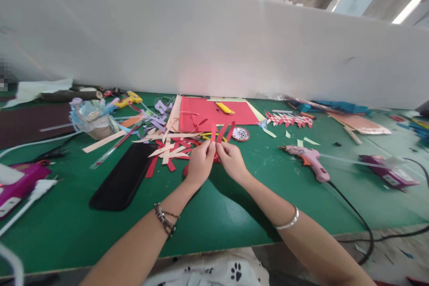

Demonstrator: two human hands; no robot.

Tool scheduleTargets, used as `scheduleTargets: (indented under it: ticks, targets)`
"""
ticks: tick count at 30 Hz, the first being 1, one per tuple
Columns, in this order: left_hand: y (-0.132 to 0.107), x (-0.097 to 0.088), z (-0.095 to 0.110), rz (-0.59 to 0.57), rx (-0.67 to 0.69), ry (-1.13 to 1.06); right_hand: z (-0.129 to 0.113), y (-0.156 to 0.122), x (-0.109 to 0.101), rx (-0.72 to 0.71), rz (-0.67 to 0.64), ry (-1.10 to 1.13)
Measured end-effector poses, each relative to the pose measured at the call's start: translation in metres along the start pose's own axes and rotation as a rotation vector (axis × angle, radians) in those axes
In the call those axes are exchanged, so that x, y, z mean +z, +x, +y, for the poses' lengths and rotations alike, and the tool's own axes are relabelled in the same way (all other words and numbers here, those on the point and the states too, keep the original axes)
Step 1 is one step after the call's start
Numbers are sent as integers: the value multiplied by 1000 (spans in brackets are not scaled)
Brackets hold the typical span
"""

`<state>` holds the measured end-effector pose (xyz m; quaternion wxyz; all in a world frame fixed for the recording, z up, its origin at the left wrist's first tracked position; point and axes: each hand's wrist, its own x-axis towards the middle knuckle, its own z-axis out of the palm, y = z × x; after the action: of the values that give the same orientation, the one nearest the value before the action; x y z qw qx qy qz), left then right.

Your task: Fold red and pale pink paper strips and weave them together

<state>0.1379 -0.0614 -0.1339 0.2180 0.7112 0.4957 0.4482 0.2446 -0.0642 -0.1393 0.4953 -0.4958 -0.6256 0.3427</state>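
Observation:
My left hand (200, 162) and my right hand (231, 159) meet over the green table (214, 214), both pinched on a bunch of red paper strips (221, 133) that fan upward from the fingers. Just left of the hands lies a loose pile of red and cream paper strips (169, 145). A red paper sheet (214, 114) with a yellow cutter (224, 107) on it lies beyond the hands. A small round tin (240, 134) sits right of the fanned strips.
A pink glue gun (310, 161) with a black cord lies to the right, and a woven red-and-white strip piece (290, 119) behind it. A black tray (124, 176) is at the left, near a cup of craft bits (90, 120). A white partition (214, 44) backs the table.

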Motion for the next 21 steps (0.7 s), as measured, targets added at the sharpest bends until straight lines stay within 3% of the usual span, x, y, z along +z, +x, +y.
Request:
scheduleTargets:
  ticks: [3, 8, 16, 21]
  targets:
    - [1, 0, 1, 15, -16, -18, 1, 0, 1, 72, -4, 92]
    - [3, 0, -2, -58, -5, -21, -3, -1, 0, 101, 62, 199]
    - [1, 0, -2, 31, -26, -4, -4, -3, 2, 14, -7, 23]
    - [1, 3, -1, 43, -84, -164, -7, -4, 4, 57, -25, 146]
